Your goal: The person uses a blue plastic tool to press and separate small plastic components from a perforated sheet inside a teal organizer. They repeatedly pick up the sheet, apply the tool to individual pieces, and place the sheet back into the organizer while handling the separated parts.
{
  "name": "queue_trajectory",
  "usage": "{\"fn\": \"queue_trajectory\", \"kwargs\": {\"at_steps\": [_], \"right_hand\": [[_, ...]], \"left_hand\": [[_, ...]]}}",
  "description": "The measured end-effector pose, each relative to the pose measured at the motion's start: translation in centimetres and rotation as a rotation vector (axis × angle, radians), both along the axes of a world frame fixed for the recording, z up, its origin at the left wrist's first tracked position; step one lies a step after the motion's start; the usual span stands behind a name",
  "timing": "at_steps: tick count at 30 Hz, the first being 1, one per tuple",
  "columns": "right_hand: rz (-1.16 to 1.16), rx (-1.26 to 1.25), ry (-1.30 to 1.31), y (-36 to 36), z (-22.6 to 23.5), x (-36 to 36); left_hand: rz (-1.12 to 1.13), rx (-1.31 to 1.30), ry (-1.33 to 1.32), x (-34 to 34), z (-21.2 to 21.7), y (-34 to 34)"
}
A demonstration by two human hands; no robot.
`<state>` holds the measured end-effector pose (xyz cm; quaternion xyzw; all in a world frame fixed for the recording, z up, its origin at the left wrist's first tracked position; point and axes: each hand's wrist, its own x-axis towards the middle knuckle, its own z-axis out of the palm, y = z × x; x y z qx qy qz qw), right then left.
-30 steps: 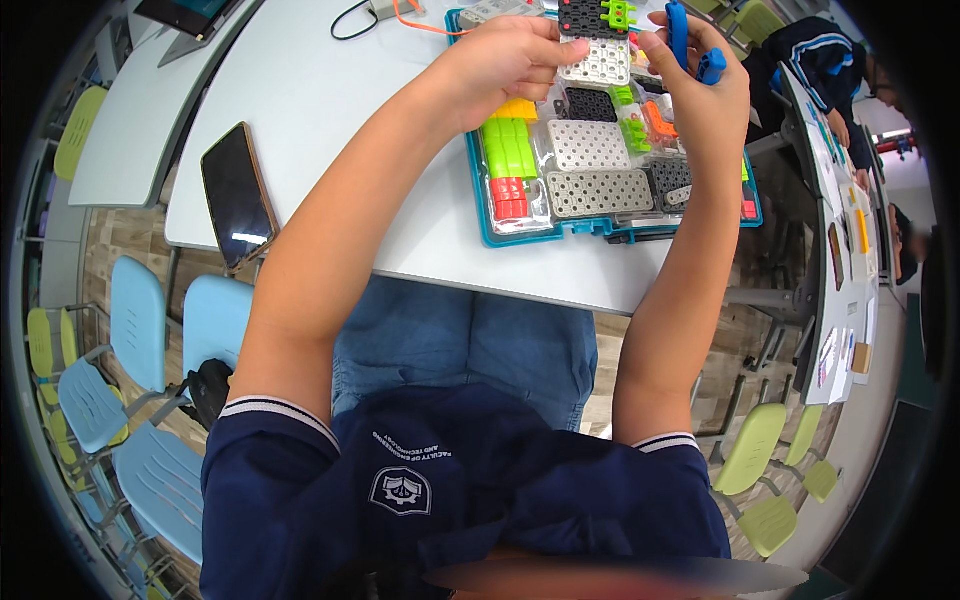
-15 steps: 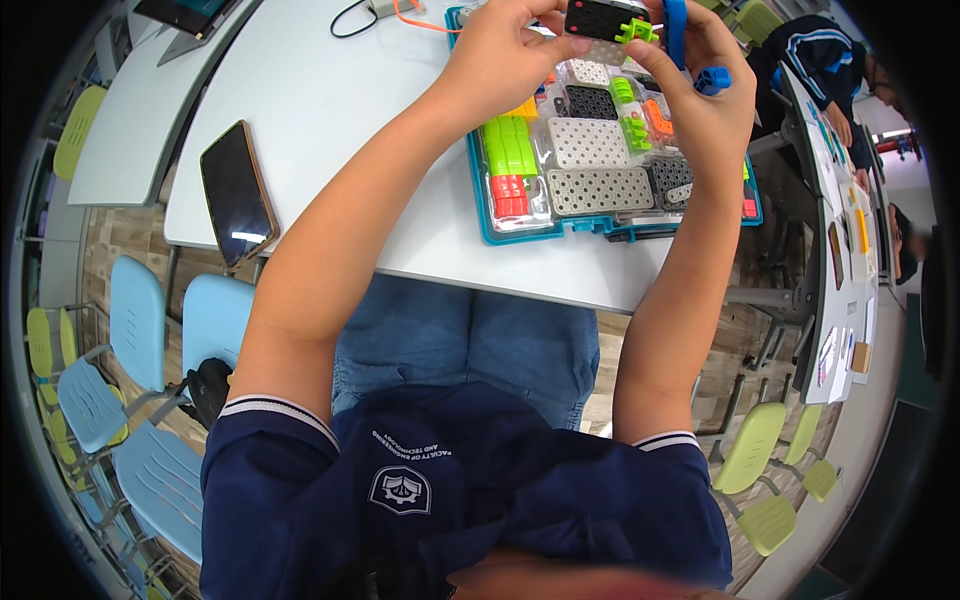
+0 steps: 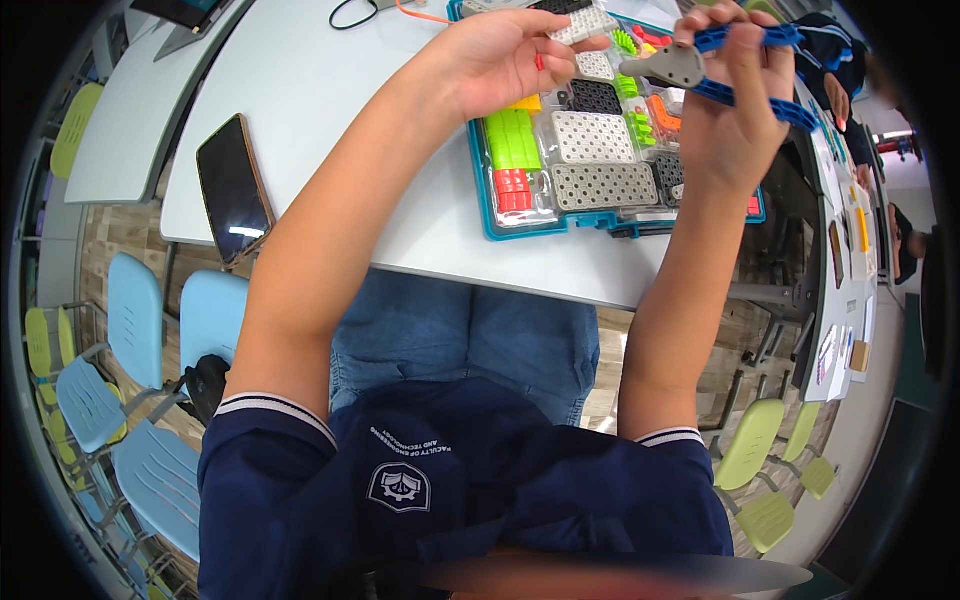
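Observation:
My left hand (image 3: 512, 62) is closed at the upper middle, its fingers around a block assembly with a white perforated plate (image 3: 587, 25) and a black part behind it. A small red peg (image 3: 540, 62) shows by its fingers. To the right, my right hand (image 3: 738, 115) grips pliers (image 3: 672, 64) with a grey head and blue handles. The grey tip points left, toward the assembly, apart from it. Below both hands lies a teal-edged parts case (image 3: 487, 195) holding green, red, white, grey and black building pieces in compartments.
A phone (image 3: 235, 190) lies on the white table (image 3: 340, 130) at left. A cable (image 3: 352, 14) and a laptop (image 3: 190, 12) are at the far left. Blue chairs (image 3: 135, 320) stand at left, green chairs (image 3: 750, 445) at right. Another person's hand (image 3: 838, 100) is over the neighbouring table at right.
My hands have drawn apart. The assembly with the green connector, earlier between both hands, is now in my left hand, turned. The blue-handled pliers have swung into fuller view in my right hand.

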<state>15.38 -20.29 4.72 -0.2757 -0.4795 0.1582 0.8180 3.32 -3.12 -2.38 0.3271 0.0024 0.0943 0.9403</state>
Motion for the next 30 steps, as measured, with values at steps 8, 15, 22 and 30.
{"fn": "queue_trajectory", "kwargs": {"at_steps": [8,15,22,30], "right_hand": [[0.008,-0.111,-0.237,0.0,-0.8,-0.2],[0.039,0.037,-0.088,0.5,-0.5,0.9],[0.036,-0.099,-0.122,1.5,-2.0,-0.5],[0.04,-0.137,-0.177,1.8,-2.0,-0.9]], "left_hand": [[0.152,-0.056,0.069,0.1,1.9,-3.0],[0.197,-0.145,0.07,0.5,1.8,-3.1],[0.192,0.175,0.052,-0.2,3.4,-6.1],[0.268,0.13,0.095,-0.3,3.6,-7.4]]}}
